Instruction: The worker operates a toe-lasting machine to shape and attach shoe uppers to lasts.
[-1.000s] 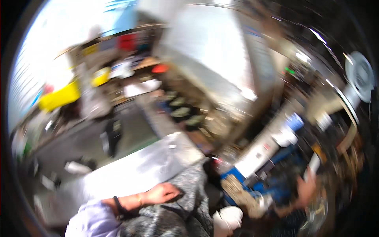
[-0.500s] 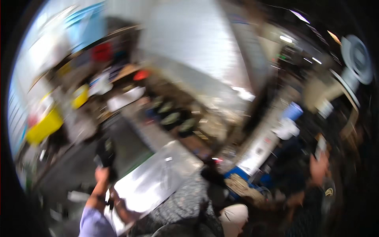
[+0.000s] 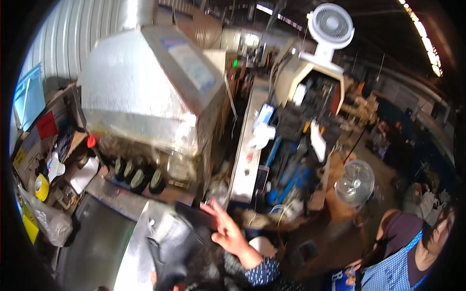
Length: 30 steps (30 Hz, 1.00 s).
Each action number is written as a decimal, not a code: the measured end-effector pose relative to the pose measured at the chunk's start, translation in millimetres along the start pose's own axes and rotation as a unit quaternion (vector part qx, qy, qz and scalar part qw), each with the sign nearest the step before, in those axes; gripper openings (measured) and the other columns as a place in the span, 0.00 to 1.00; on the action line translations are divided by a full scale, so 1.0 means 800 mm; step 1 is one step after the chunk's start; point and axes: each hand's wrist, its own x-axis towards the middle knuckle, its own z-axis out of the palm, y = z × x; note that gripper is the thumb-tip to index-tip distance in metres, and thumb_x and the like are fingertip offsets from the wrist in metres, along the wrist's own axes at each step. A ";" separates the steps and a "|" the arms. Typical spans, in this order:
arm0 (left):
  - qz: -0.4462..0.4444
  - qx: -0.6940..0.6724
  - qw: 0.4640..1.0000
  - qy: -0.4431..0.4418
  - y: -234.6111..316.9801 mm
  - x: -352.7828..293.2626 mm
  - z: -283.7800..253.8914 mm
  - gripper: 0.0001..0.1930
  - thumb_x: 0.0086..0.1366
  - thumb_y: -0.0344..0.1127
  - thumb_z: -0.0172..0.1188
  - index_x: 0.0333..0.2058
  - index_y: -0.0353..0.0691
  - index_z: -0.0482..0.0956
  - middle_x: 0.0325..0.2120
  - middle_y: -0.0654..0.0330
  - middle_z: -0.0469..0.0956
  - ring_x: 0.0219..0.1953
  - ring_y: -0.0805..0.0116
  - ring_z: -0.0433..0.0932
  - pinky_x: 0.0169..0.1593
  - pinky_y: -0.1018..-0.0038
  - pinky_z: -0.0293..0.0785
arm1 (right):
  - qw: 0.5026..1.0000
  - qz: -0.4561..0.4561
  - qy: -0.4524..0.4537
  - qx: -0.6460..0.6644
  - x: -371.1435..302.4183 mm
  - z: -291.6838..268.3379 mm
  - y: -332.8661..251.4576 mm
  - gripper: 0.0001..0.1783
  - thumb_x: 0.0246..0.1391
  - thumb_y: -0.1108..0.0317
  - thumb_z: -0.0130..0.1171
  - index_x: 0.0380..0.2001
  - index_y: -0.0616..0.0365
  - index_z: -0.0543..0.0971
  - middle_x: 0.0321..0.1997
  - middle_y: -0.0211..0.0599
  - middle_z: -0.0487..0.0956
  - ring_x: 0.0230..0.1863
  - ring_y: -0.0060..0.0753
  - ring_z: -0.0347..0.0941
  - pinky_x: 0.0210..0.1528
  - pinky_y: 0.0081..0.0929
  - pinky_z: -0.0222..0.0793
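Note:
A black, glossy, floppy piece (image 3: pixel 177 242), its kind not clear, is spread out in front of me above a shiny metal sheet (image 3: pixel 131 264). My right hand (image 3: pixel 228 233), in a dark sleeve with white dots, has its upper right corner between the thumb and the outstretched fingers. Only a bit of skin of my left hand (image 3: pixel 153 279) shows at the lower edge, beside the black piece; its fingers are mostly hidden. Left of the metal sheet lies a dark flat work surface (image 3: pixel 94 237).
Several dark rounded pieces (image 3: pixel 138 180) line the ledge under a large metal hood (image 3: pixel 136 72). A white fan (image 3: pixel 331 26) tops a cream-coloured machine to the right. A second fan (image 3: pixel 355 183) stands lower. Another person (image 3: pixel 395 262) in blue checks is at the lower right.
My view has swung right and is less blurred. Earlier my left hand held a dark thing at the left and my right hand a pale thing far right; now the right hand is at the black piece.

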 end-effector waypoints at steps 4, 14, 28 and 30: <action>0.056 0.023 0.997 -0.057 0.040 -0.004 0.173 0.46 0.56 0.63 0.58 0.64 0.37 0.55 0.60 0.45 0.61 0.61 0.57 0.61 0.61 0.60 0.57 | 0.979 -0.026 0.087 -0.181 -0.028 -0.030 -0.042 0.23 0.59 0.54 0.61 0.46 0.65 0.79 0.50 0.47 0.80 0.55 0.39 0.75 0.58 0.34 0.68; 0.053 0.633 0.772 -0.020 0.017 0.022 0.200 0.50 0.55 0.62 0.63 0.68 0.42 0.51 0.35 0.42 0.80 0.38 0.41 0.80 0.43 0.56 0.75 | 0.947 0.062 -0.020 -0.314 -0.106 0.006 0.020 0.13 0.44 0.73 0.69 0.36 0.60 0.81 0.39 0.44 0.80 0.42 0.45 0.77 0.45 0.35 0.74; 0.282 0.537 0.791 -0.081 0.021 0.101 0.181 0.32 0.53 0.35 0.71 0.56 0.39 0.69 0.62 0.43 0.62 0.66 0.49 0.61 0.67 0.62 0.56 | 0.927 0.342 0.075 -0.134 -0.246 0.010 0.079 0.15 0.62 0.63 0.54 0.46 0.63 0.75 0.37 0.47 0.79 0.40 0.27 0.75 0.43 0.31 0.70; 0.247 0.470 0.847 -0.024 0.028 0.075 0.199 0.31 0.54 0.33 0.71 0.56 0.38 0.69 0.51 0.52 0.73 0.53 0.61 0.73 0.58 0.68 0.68 | 0.908 0.369 0.048 -0.191 -0.229 0.019 0.042 0.16 0.63 0.58 0.54 0.36 0.63 0.76 0.25 0.51 0.75 0.27 0.24 0.73 0.31 0.33 0.68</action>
